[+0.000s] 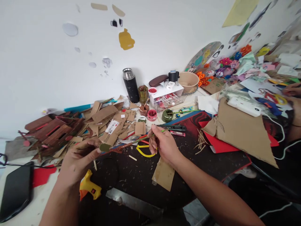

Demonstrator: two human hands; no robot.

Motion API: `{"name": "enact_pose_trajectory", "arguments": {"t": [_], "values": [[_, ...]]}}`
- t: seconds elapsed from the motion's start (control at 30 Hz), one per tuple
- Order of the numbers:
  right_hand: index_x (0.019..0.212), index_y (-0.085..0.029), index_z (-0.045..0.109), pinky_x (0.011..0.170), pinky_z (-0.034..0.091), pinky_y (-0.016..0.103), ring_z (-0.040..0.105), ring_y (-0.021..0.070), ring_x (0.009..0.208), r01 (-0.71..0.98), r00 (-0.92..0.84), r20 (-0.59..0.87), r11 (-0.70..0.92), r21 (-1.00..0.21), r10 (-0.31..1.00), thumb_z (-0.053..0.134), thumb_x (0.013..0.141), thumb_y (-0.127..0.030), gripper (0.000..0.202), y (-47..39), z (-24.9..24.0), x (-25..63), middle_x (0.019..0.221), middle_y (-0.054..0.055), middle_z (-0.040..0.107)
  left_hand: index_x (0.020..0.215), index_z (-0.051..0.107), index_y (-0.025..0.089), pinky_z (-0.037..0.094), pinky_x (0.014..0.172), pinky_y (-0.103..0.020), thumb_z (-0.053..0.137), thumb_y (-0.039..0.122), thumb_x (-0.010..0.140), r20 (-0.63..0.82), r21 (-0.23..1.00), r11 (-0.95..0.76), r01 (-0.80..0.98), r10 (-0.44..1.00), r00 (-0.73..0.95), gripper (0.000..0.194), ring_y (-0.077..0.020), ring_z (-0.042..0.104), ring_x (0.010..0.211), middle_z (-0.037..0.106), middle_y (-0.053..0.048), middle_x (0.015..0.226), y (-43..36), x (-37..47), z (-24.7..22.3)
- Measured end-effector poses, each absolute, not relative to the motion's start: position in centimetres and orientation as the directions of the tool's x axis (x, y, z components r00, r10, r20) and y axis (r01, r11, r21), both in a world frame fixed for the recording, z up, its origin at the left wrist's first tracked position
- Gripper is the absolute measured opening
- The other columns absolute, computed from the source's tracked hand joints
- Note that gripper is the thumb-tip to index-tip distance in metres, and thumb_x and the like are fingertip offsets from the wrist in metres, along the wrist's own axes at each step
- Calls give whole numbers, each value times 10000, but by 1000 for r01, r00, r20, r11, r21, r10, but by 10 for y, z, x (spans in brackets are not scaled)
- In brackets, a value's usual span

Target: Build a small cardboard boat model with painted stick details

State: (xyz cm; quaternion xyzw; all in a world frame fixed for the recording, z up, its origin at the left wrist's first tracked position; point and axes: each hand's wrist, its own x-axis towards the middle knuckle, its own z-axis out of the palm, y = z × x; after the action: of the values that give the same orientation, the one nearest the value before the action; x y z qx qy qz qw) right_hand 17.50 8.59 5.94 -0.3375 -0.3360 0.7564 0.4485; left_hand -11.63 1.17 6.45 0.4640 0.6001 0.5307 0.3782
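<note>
My left hand (78, 158) pinches a small dark green piece (104, 147) between thumb and fingers. In my right hand (162, 141) is a thin paintbrush (155, 133), its handle passing between the fingers. Just beyond the hands, small pots of brown paint (144, 110), red paint (152, 115) and green paint (167, 115) stand in a row. Yellow-handled scissors (146, 154) lie beside my right hand, and a cardboard piece (164, 174) lies below it. A yellow glue gun (90, 185) rests near my left wrist.
Cardboard scraps (110, 125) and brown-painted pieces (54, 131) are heaped at the left. A black flask (131, 86) stands by the wall. A metal ruler (134, 202) lies in front. Large cardboard (242, 131) is at the right, near another person's hand (293, 90).
</note>
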Motion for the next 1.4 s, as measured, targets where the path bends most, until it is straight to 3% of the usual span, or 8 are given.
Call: {"name": "enact_pose_trajectory", "arguments": {"t": [0.2,0.5,0.8,1.4], "values": [[743,-200,616,337,312,191,509,106,302,-471,-377,-187,-361,-805,907,731,889,-712,544,84,67,169,414,-91,476,733,761,213,500,650,-268,976,292,577,-74,990,110,84,934,-349,277,-183,627,716,716,-16,783,13,-110,65],[750,-194,636,334,304,195,533,111,315,-486,-419,-149,-360,-796,895,720,906,-707,542,82,68,165,421,-85,490,738,757,211,504,690,-288,960,345,621,-76,983,120,136,953,-294,270,-200,628,760,702,-21,805,16,-105,66],[774,-187,656,331,308,188,561,117,321,-447,-431,-162,-365,-817,888,725,894,-717,548,80,63,166,429,-81,510,760,748,213,445,634,-237,982,281,511,-177,983,182,-32,883,-434,348,-147,549,704,673,24,763,19,-99,63],[782,-197,674,377,390,192,563,109,379,-338,-468,-68,-250,-908,881,655,943,-715,543,69,80,166,466,-76,501,737,741,198,477,657,-284,909,425,556,-101,927,254,276,877,-470,335,-204,619,734,715,-24,756,23,-88,84]]}}
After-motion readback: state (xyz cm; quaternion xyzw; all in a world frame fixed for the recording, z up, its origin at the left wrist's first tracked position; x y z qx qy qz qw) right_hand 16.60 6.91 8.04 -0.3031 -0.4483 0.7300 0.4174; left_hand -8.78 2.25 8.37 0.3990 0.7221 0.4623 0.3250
